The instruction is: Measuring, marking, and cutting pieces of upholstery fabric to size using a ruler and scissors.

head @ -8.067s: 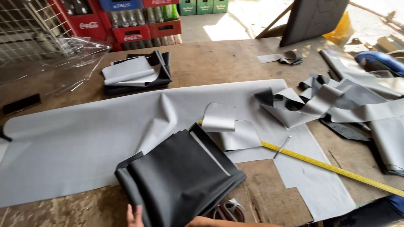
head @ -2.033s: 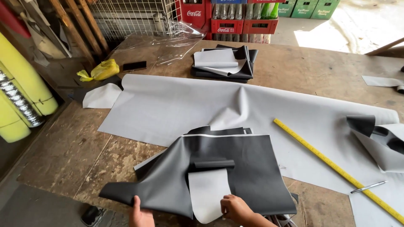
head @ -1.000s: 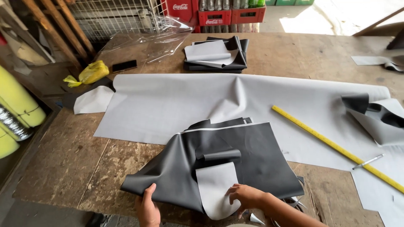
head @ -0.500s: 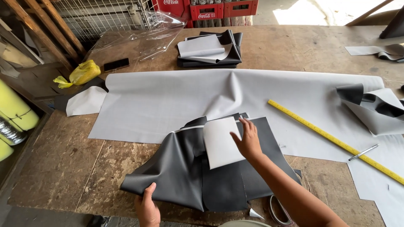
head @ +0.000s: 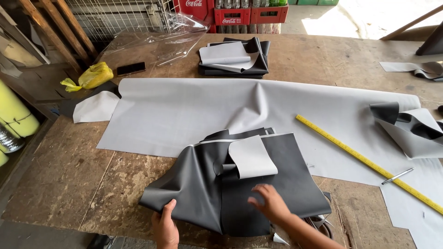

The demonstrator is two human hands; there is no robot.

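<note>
Pulling back from twelve o'clock, the right hand (head: pixel 270 203) now lies flat, fingers spread, on the dark grey leatherette sheet (head: pixel 277 184); left hand (head: pixel 165 226) still pinches its seven o'clock edge, smoothing underway.

"What colour is the floppy sheet of fake leather (head: pixel 258 184)?"

"Dark grey on top. Its curled-up flap (head: pixel 251 157) shows a pale grey back."

"And the long flat measuring stick (head: pixel 369 161)?"

"Yellow. The big cloth sheet (head: pixel 184 110) is light grey, the crumpled plastic bag (head: pixel 94 75) yellow, the crates (head: pixel 251 14) red."

L hand (head: pixel 165 227) fingers pinched; R hand (head: pixel 270 203) flat, fingers spread.
</note>
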